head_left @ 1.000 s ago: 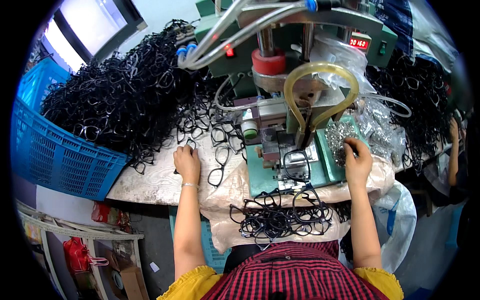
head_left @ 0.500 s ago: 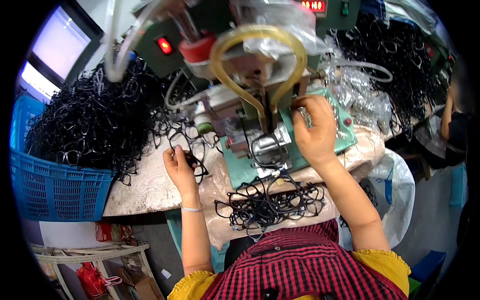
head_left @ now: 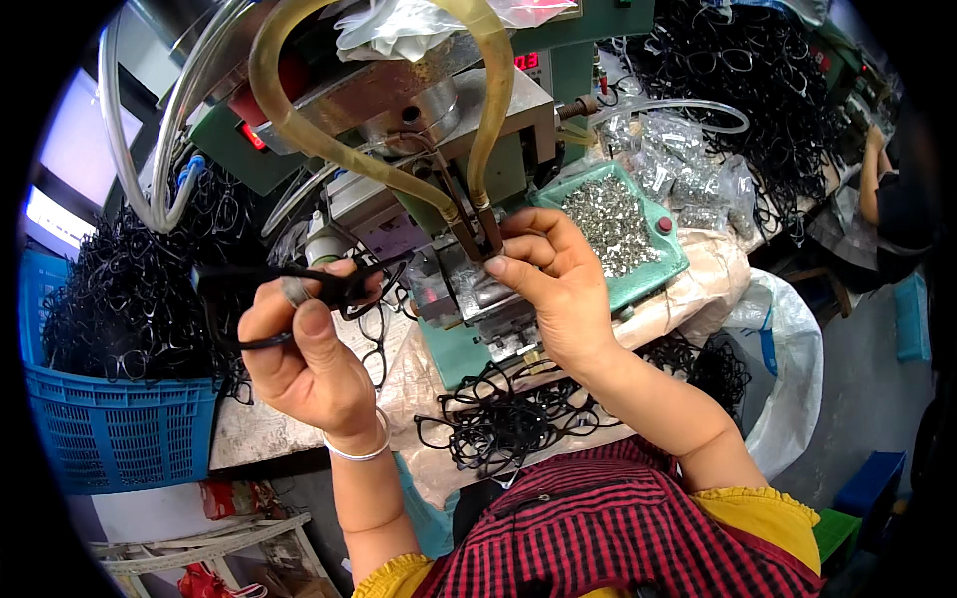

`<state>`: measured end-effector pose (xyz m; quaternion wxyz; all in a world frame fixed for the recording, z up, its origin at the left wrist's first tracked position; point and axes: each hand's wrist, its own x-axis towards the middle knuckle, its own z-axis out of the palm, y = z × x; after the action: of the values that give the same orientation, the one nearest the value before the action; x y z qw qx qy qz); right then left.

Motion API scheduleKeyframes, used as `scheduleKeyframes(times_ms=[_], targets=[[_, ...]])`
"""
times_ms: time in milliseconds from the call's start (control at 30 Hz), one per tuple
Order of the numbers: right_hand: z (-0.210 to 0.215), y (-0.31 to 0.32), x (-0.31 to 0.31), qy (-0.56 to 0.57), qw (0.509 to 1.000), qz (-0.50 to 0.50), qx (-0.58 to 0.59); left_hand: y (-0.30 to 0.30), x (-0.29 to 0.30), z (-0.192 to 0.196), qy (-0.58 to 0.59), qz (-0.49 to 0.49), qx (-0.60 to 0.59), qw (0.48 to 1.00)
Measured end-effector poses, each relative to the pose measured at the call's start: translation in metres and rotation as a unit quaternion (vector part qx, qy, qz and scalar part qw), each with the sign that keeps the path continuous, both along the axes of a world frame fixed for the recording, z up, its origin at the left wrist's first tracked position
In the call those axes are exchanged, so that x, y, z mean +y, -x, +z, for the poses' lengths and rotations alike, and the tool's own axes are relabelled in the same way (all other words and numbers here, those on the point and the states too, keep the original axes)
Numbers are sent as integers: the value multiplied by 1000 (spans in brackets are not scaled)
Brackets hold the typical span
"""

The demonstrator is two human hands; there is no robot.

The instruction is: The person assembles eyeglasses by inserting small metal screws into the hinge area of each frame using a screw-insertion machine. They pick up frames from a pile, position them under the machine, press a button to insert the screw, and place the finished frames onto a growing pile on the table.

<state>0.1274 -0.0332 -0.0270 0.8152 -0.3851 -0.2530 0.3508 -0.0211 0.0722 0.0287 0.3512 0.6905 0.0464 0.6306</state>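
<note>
My left hand (head_left: 314,354) is closed around a black eyeglass frame (head_left: 346,287), raised left of the machine and close to the camera, so part of it is blurred. Thumb and fingers of my right hand (head_left: 563,284) are pinched together beside the narrow metal tips (head_left: 484,235) of the bench machine (head_left: 488,105). Whatever they pinch is too small to make out. Two thick yellowish tubes (head_left: 495,70) run down to those tips. A green tray (head_left: 646,271) of tiny metal parts (head_left: 610,221) lies just right of my right hand.
Black eyeglass frames (head_left: 513,424) lie heaped at the table's front edge. A bigger heap (head_left: 130,289) fills the blue basket (head_left: 125,424) at left; another (head_left: 738,110) stands at far right. Clear bags of parts (head_left: 688,164) sit behind the tray. A co-worker's arm (head_left: 873,174) shows at right.
My left hand has risen from the table with an eyeglass frame. My right hand has moved left from the parts tray to the machine's tips. The whole view has shifted.
</note>
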Motion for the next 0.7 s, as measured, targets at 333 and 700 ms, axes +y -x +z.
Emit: scheduleKeyframes(times_ms=[333,700], targets=[[-40,-81,-53,392,613,-258,-636,7,-40,-31,-199,-42,219,954],[-54,-120,-38,338,725,-269,-536,-6,-25,-41,-265,-62,243,931]])
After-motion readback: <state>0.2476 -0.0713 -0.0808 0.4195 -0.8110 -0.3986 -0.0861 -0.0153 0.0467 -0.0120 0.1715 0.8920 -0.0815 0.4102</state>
